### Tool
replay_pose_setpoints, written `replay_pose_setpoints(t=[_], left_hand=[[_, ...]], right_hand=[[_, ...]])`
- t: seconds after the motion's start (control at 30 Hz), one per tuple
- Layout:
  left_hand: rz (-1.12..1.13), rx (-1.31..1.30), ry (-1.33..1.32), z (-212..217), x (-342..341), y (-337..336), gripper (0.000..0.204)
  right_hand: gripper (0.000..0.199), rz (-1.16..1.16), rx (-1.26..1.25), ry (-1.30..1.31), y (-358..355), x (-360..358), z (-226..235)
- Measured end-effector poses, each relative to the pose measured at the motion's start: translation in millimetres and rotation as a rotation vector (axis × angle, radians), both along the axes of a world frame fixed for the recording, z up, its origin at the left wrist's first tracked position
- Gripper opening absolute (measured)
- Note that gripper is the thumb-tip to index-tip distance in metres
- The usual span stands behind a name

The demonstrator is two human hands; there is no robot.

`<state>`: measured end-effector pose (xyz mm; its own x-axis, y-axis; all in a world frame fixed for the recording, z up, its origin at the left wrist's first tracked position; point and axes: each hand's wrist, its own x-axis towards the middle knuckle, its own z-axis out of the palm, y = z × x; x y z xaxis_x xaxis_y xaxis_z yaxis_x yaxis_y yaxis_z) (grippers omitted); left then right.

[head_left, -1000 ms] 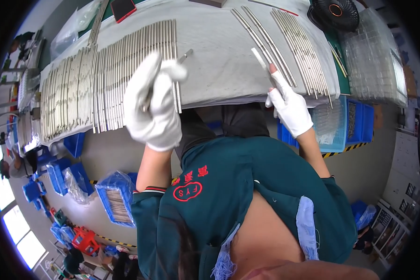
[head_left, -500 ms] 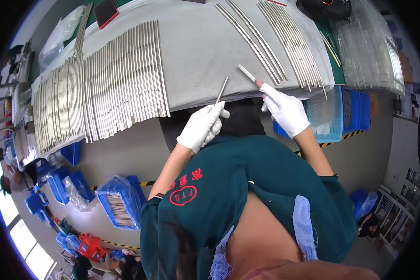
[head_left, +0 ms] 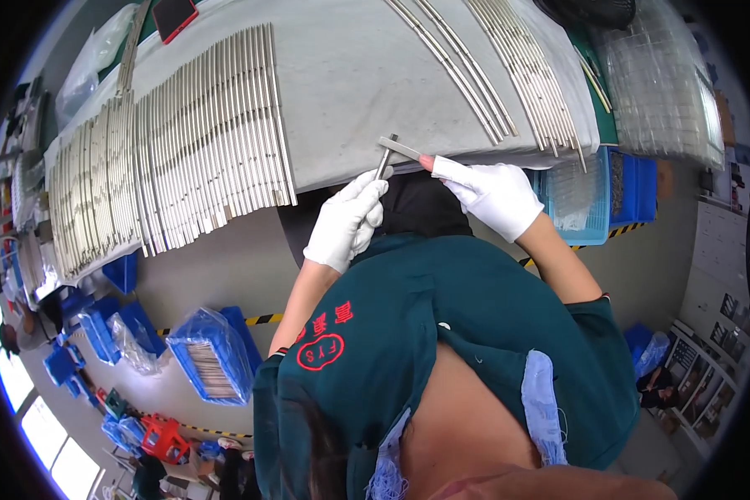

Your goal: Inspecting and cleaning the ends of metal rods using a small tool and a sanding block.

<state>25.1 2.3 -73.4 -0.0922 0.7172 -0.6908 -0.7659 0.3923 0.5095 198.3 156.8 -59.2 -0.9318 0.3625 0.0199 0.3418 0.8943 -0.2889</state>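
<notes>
My left hand (head_left: 346, 221), in a white glove, is closed around a thin metal rod (head_left: 383, 166) whose end sticks up past the fingers. My right hand (head_left: 496, 198), also gloved in white but with one fingertip bare, pinches a flat light-grey strip (head_left: 402, 149). The strip lies across the rod near its upper end and appears to touch it. Both hands are just off the near edge of the cloth-covered table (head_left: 342, 100). How far the rod runs inside my left hand is hidden.
Long metal rods (head_left: 217, 133) lie side by side on the table's left. More rods (head_left: 529, 75) lie at the right, with a few loose ones (head_left: 454, 67) beside them. Clear plastic trays (head_left: 658, 92), a red-edged phone (head_left: 175, 18) and blue bins (head_left: 633, 187) are around.
My right hand has moved left, bringing the strip from apart onto the rod's upper end. My left hand has shifted slightly left and still holds the rod.
</notes>
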Motion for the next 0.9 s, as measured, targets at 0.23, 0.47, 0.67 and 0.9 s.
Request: replay_pose_setpoints(t=[0.23, 0.47, 0.67, 0.9], left_hand=[[0.039, -0.087, 0.068, 5, 5, 2, 0.033], [0.002, -0.075, 0.176, 4, 6, 3, 0.033], [0.02, -0.043, 0.094, 0, 4, 1, 0.035], [0.034, -0.051, 0.073, -2, 5, 1, 0.035]], right_hand=[[0.032, 0.036, -0.026, -0.026, 2, -4, 2], [0.033, -0.098, -0.307, -0.037, -5, -28, 4], [0.033, -0.067, -0.208, 0.004, 1, -7, 3], [0.031, -0.175, -0.36, 0.035, -5, -2, 3]])
